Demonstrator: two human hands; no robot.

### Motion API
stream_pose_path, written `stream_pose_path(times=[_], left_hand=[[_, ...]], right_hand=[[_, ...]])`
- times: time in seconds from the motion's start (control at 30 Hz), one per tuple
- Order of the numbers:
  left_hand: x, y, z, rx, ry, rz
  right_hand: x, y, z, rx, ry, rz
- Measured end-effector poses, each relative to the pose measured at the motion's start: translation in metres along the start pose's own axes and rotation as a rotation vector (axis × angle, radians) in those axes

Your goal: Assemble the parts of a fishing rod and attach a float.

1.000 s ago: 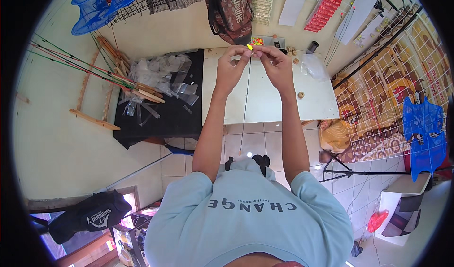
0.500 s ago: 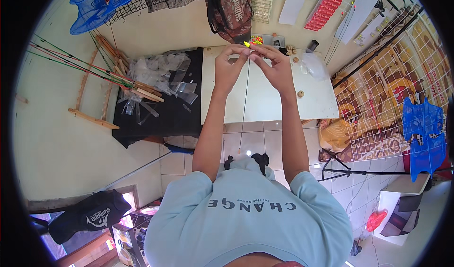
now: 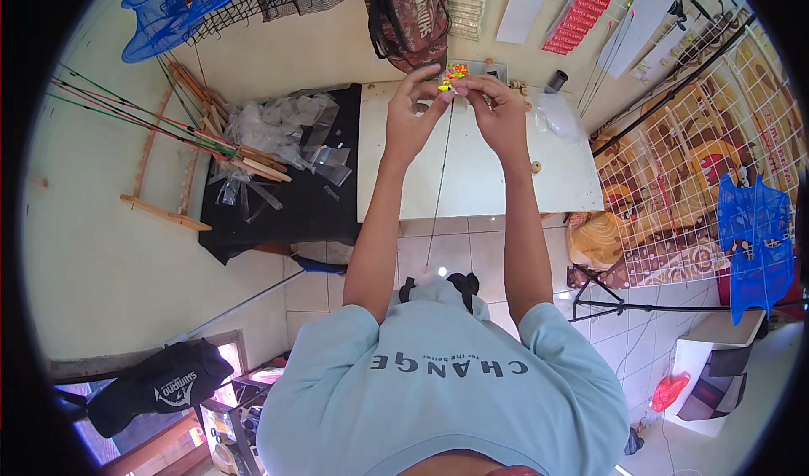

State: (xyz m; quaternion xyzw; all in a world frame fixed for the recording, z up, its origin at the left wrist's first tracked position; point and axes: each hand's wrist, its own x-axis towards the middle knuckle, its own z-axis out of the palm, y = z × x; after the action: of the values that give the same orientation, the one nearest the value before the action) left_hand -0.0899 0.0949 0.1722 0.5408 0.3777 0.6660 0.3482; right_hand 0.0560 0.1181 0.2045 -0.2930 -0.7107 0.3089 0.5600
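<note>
Both my hands meet above the far edge of the white tabletop [image 3: 413, 172]. My left hand [image 3: 411, 122] pinches a small bright yellow piece [image 3: 445, 86], shaped like a fishing float tip, between thumb and fingers. My right hand [image 3: 499, 115] is closed in a pinch right beside it; what lies between its fingertips is too small to make out. From the fingertips a thin dark rod [image 3: 442, 164] runs down toward my chest, ending in a small pale tip above the floor. Behind the hands, small red and yellow pieces [image 3: 456, 70] lie in a pale tray [image 3: 501, 72].
Left, clear plastic bags [image 3: 278, 126] and wooden-handled rods [image 3: 261, 166] lie on a black cloth [image 3: 253, 240]. On the right are a dark cylinder [image 3: 557, 80], a plastic bag [image 3: 560, 119] and a round wooden bead [image 3: 536, 167]. A camouflage bag [image 3: 411, 21] hangs behind.
My fingertips have shifted slightly to the right and nearer me, with the yellow piece lower between them. My left fingers have spread a little. The rod's upper end has moved right.
</note>
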Motion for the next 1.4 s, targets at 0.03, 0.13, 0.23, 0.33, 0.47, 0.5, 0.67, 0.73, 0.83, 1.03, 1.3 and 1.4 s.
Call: stream_pose_path(times=[0.03, 0.13, 0.23, 0.33, 0.47, 0.5, 0.67, 0.73, 0.83, 1.03, 1.3, 1.4], left_hand=[[0.000, 0.003, 0.001, -0.043, -0.003, 0.003], [0.002, 0.001, 0.001, -0.038, -0.039, 0.062], [0.001, -0.003, 0.000, -0.027, -0.036, 0.050], [0.000, -0.003, 0.002, -0.091, -0.021, 0.050], [-0.001, -0.002, 0.005, -0.073, 0.021, 0.036], [-0.001, -0.003, 0.005, -0.074, 0.020, 0.036], [-0.002, -0.012, 0.002, -0.019, 0.084, 0.106], [-0.002, -0.015, 0.002, -0.009, 0.084, 0.145], [-0.003, -0.011, 0.004, -0.047, 0.088, 0.080], [-0.004, -0.010, 0.005, -0.035, 0.096, 0.061], [-0.005, -0.009, 0.008, -0.169, 0.090, 0.026], [-0.005, -0.007, 0.009, -0.179, 0.077, -0.013]], right_hand=[[0.000, 0.002, 0.000, 0.010, -0.002, 0.008], [0.000, 0.001, 0.002, -0.005, -0.008, 0.010], [0.000, 0.006, 0.006, 0.107, 0.015, 0.027], [0.000, 0.007, 0.007, 0.130, 0.000, 0.092], [0.001, 0.011, 0.006, 0.220, 0.006, 0.131], [0.001, 0.012, 0.006, 0.220, 0.006, 0.131], [0.003, 0.010, 0.009, 0.252, -0.010, 0.128], [0.004, 0.012, 0.009, 0.267, -0.001, 0.125], [0.004, 0.013, 0.009, 0.253, 0.016, 0.104], [0.006, 0.008, 0.010, 0.236, 0.020, 0.099], [0.006, 0.002, 0.010, 0.323, 0.026, 0.109], [0.006, 0.010, 0.005, 0.245, 0.082, 0.075]])
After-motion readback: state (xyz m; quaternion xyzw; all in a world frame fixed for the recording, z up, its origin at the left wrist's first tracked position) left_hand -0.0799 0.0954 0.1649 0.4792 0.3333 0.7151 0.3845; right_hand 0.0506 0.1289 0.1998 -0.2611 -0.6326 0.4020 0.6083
